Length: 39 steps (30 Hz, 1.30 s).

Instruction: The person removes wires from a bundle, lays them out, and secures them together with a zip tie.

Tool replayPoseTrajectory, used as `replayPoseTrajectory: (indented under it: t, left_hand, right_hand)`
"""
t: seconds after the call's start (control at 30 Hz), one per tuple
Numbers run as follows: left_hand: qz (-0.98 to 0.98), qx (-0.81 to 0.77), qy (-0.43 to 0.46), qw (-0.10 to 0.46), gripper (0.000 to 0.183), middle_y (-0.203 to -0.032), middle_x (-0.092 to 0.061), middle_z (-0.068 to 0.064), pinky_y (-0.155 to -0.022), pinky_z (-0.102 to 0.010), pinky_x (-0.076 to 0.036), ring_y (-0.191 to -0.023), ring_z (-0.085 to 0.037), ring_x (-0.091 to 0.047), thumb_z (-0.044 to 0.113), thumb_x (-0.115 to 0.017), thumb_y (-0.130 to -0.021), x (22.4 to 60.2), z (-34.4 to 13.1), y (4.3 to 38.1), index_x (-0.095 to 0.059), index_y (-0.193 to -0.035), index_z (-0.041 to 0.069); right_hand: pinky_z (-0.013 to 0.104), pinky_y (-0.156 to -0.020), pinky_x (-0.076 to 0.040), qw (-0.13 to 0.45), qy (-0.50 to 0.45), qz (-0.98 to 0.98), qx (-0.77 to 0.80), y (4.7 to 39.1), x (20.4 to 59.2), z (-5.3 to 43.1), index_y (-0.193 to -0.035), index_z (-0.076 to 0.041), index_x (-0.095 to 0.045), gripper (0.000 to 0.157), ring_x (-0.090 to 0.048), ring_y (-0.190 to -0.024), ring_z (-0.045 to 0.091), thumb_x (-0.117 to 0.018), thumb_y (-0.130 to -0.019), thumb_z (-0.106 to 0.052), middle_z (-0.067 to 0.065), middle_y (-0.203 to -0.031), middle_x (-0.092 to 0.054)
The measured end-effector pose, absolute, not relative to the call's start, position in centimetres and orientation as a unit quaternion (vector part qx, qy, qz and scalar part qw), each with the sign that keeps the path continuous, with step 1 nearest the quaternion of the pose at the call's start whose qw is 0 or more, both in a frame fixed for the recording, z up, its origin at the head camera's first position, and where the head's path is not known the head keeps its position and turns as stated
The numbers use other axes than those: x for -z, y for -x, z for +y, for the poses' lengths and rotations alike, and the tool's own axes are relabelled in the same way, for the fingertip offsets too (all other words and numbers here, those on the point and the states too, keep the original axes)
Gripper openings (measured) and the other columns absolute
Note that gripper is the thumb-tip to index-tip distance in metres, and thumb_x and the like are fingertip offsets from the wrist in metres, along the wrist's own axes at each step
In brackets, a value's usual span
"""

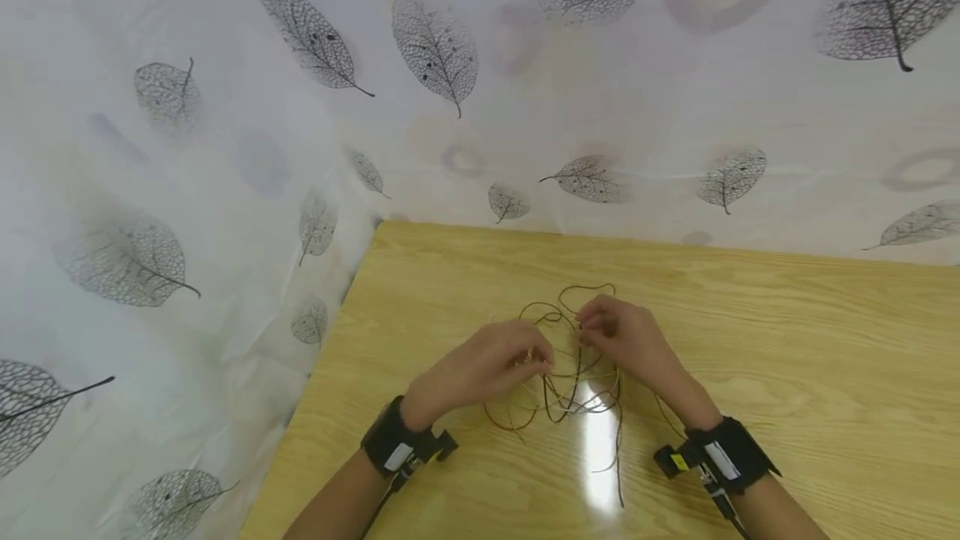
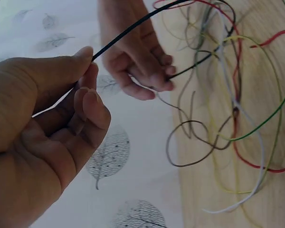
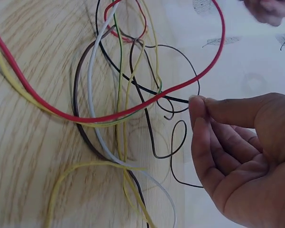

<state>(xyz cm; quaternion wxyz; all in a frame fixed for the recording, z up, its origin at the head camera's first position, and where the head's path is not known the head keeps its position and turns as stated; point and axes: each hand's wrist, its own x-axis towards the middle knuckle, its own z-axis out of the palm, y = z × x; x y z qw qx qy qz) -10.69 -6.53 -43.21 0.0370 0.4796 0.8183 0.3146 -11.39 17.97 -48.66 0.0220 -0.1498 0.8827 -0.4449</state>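
Note:
My left hand [image 1: 487, 361] pinches a black wire [image 2: 128, 32] between thumb and index finger; the other fingers curl loosely. From there the wire arcs over toward the tangle. To its right, my right hand [image 1: 630, 344] pinches black wire too, at the fingertips in the right wrist view. Around and below both hands spreads a loose tangle of thin wires: red [image 3: 147, 103], white [image 3: 90, 71], yellow [image 3: 61, 175], green [image 2: 270, 116] and brown [image 2: 175, 164]. Their loops cross one another over the wooden table.
The light wooden table [image 1: 787, 340] reaches from its left edge to the right of the view. White sheeting [image 1: 480, 140] printed with dark leaves borders it behind and at the left. Black bands with small cameras and cables circle both wrists.

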Motion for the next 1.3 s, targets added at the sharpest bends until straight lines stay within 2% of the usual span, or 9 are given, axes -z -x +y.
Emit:
replayPoseTrajectory:
  t: [0.33, 0.57, 0.73, 1.03, 1.3]
  left_hand:
    - [0.822, -0.364, -0.434, 0.068, 0.018, -0.094, -0.073, 0.005, -0.067, -0.008, -0.051, -0.08, 0.005, -0.061, 0.015, -0.071, -0.09, 44.9, -5.0, 12.6, -0.068, -0.107, 0.012]
    - [0.812, -0.423, -0.397, 0.059, 0.029, -0.09, -0.076, -0.002, -0.062, -0.011, -0.054, -0.079, -0.002, -0.069, 0.014, -0.077, -0.083, 45.7, -4.0, 13.2, -0.059, -0.104, 0.006]
    - [0.81, -0.451, -0.371, 0.057, 0.03, -0.089, -0.077, -0.005, -0.064, -0.012, -0.056, -0.078, -0.006, -0.071, 0.011, -0.08, -0.079, 46.1, -3.7, 13.2, -0.06, -0.1, 0.004]
    - [0.793, -0.478, -0.371, 0.068, 0.025, -0.085, -0.076, -0.001, -0.063, -0.011, -0.056, -0.073, -0.001, -0.07, 0.005, -0.08, -0.078, 46.5, -3.5, 13.3, -0.061, -0.093, 0.009]
    - [0.793, -0.487, -0.356, 0.082, 0.023, -0.087, -0.077, -0.002, -0.057, -0.014, -0.056, -0.074, 0.001, -0.07, 0.01, -0.08, -0.079, 46.5, -3.4, 13.4, -0.061, -0.093, 0.01]
  right_hand:
    - [0.026, -0.061, -0.057, 0.005, 0.183, 0.874, 0.451, 10.9, 48.2, 18.5, -0.091, -0.02, -0.076, 0.01, -0.067, -0.072, 0.009, -0.078, -0.082, -0.015, -0.01, -0.09, -0.074]
    - [0.027, -0.061, -0.055, 0.001, 0.196, 0.857, 0.477, 10.4, 48.2, 18.2, -0.093, -0.028, -0.075, 0.012, -0.064, -0.072, 0.009, -0.076, -0.085, -0.019, -0.015, -0.092, -0.073]
    - [0.031, -0.064, -0.057, -0.016, 0.188, 0.859, 0.475, 10.1, 48.5, 18.0, -0.094, -0.027, -0.075, 0.013, -0.066, -0.078, 0.007, -0.076, -0.085, -0.018, -0.013, -0.094, -0.074]
    - [0.03, -0.057, -0.055, -0.042, 0.186, 0.859, 0.474, 9.9, 48.2, 17.9, -0.095, -0.026, -0.076, 0.016, -0.068, -0.081, 0.009, -0.077, -0.084, -0.015, -0.011, -0.093, -0.075]
    - [0.034, -0.065, -0.058, -0.058, 0.193, 0.853, 0.48, 9.9, 48.4, 17.9, -0.093, -0.026, -0.076, 0.021, -0.067, -0.081, 0.005, -0.078, -0.081, -0.009, -0.012, -0.093, -0.075]
